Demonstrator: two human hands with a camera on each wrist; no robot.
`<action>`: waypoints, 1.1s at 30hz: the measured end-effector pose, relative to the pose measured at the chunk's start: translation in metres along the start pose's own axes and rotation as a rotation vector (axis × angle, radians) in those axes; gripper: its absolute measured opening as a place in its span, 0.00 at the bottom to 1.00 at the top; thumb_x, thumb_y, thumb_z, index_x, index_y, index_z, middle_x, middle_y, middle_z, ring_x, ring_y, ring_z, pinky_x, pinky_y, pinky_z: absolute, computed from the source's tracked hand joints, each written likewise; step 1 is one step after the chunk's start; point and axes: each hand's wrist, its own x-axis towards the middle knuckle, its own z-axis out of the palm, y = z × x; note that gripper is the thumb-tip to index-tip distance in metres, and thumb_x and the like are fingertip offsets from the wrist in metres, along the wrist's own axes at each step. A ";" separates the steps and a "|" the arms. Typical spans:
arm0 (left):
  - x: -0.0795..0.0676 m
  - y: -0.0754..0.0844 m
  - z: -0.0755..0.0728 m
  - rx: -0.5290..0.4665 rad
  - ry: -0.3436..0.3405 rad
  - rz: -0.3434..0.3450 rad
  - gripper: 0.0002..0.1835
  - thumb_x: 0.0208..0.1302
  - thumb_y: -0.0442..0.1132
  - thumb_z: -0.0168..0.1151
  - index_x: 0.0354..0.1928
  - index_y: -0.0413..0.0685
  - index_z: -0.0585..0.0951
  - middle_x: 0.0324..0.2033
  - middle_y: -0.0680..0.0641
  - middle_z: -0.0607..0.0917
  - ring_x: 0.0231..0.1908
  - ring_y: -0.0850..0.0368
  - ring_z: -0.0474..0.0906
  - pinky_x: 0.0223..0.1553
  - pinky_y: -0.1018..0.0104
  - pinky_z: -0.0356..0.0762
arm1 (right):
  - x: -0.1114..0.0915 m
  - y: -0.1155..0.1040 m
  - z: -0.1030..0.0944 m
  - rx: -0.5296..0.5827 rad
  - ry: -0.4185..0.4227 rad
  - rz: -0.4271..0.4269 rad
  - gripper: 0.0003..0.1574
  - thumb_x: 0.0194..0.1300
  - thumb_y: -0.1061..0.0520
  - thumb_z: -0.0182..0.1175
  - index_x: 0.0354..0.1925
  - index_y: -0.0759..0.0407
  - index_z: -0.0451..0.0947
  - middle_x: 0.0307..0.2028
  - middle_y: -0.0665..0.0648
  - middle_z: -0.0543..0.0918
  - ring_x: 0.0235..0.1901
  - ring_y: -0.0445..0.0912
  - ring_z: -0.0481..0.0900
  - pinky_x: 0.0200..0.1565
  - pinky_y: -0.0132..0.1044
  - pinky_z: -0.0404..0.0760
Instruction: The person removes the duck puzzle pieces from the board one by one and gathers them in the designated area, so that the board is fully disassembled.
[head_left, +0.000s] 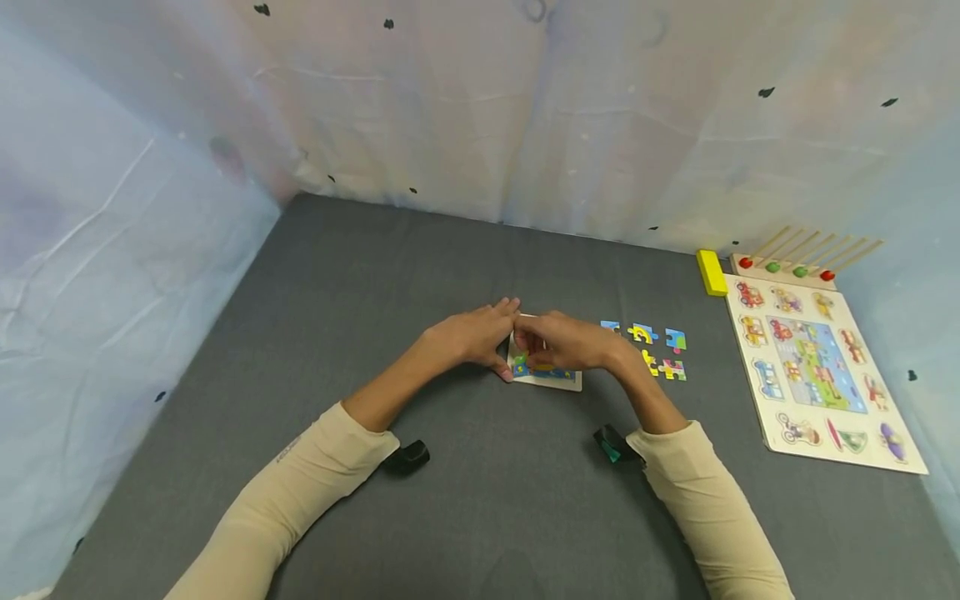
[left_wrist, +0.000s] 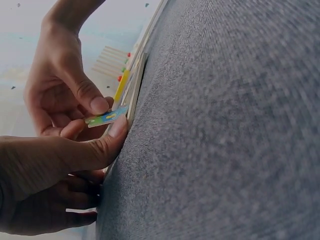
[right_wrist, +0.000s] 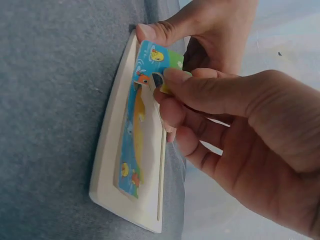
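Note:
A small cream puzzle tray [head_left: 551, 385] lies on the grey cloth between the hands, holding blue pieces along its near side. My left hand [head_left: 480, 335] grips the tray's left end, thumb at the near corner and fingers toward the far edge. Over the tray, my right hand [head_left: 566, 340] pinches a puzzle piece between thumb and fingers. In the left wrist view a puzzle piece [left_wrist: 107, 117] with a yellow duck stands tilted by both thumbs. The right wrist view shows an orange-beaked duck picture and bare tray floor [right_wrist: 150, 185]; the right fingers hide part of the pinched piece.
Several loose puzzle pieces [head_left: 673, 369] lie just right of the right hand. Farther right are a large picture board [head_left: 765, 417], a yellow block [head_left: 712, 273] and a wooden rack [head_left: 787, 271] with sticks and red and green beads. Curtains stand behind and at the sides.

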 end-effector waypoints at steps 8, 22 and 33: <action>-0.002 0.000 -0.001 0.018 -0.019 -0.003 0.58 0.60 0.60 0.75 0.83 0.43 0.56 0.85 0.39 0.47 0.84 0.42 0.45 0.83 0.46 0.53 | -0.018 -0.007 -0.004 0.028 0.126 0.034 0.07 0.70 0.64 0.67 0.44 0.61 0.78 0.34 0.54 0.85 0.33 0.42 0.82 0.38 0.35 0.82; -0.001 0.005 -0.003 0.047 -0.018 0.010 0.60 0.60 0.61 0.74 0.83 0.38 0.53 0.85 0.40 0.46 0.85 0.46 0.42 0.84 0.49 0.51 | -0.101 0.016 -0.007 0.032 0.127 0.204 0.10 0.67 0.67 0.69 0.40 0.58 0.77 0.31 0.51 0.83 0.31 0.42 0.82 0.34 0.31 0.80; -0.002 0.002 -0.003 0.072 -0.022 0.004 0.60 0.61 0.62 0.73 0.83 0.39 0.53 0.85 0.40 0.46 0.85 0.47 0.42 0.85 0.51 0.50 | -0.115 0.029 0.003 -0.080 0.112 0.275 0.16 0.63 0.64 0.73 0.32 0.57 0.72 0.25 0.48 0.75 0.25 0.35 0.68 0.29 0.29 0.69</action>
